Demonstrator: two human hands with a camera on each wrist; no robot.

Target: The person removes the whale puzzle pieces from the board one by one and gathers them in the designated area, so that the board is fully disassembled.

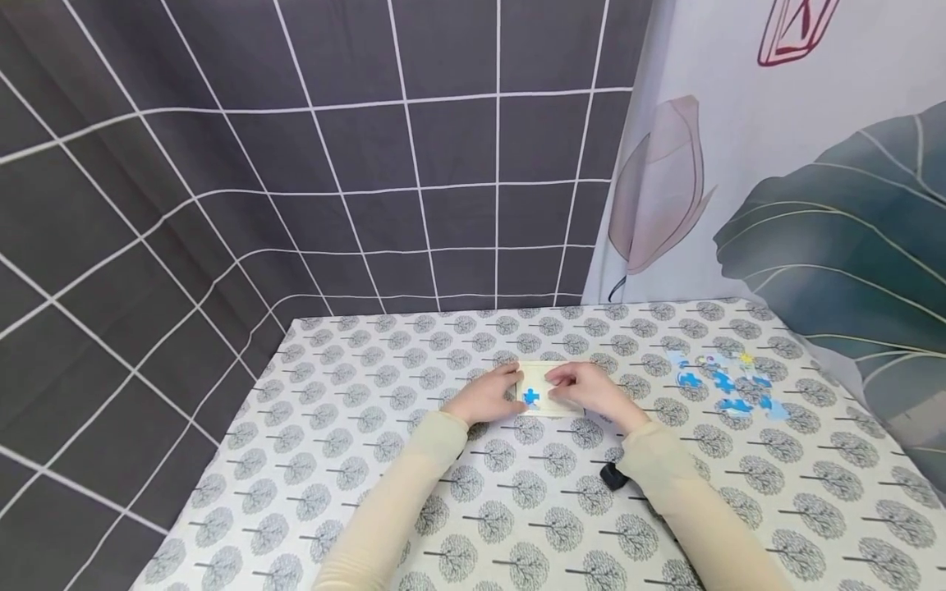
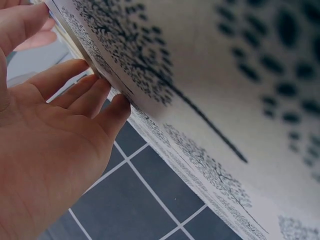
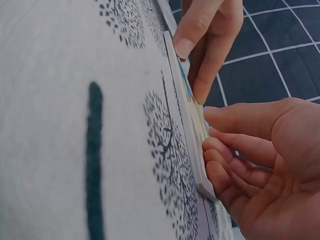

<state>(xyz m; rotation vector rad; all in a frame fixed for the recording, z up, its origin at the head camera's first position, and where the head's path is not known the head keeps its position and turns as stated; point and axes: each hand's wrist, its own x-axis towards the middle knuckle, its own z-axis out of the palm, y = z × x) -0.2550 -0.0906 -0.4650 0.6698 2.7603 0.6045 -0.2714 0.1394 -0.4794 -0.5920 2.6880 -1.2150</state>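
Observation:
A pale, shallow puzzle tray (image 1: 539, 410) lies on the patterned cloth, with one blue jigsaw piece (image 1: 530, 397) in its near left part. My left hand (image 1: 484, 398) holds the tray's left side, its thumb near the piece and its fingers at the far corner. In the left wrist view, the fingers (image 2: 85, 95) of that hand bend at the edge. Over the right part of the tray is my right hand (image 1: 594, 392), fingers curled with the tips close to its surface. I cannot tell whether those fingertips (image 3: 215, 116) pinch a piece.
Several loose blue jigsaw pieces (image 1: 723, 381) lie scattered to the right of the tray, some with yellow or white parts. The table (image 1: 458, 542) wears a tree-print cloth. Behind it hang a dark grid curtain (image 1: 443, 148) and a pale floral curtain (image 1: 709, 66).

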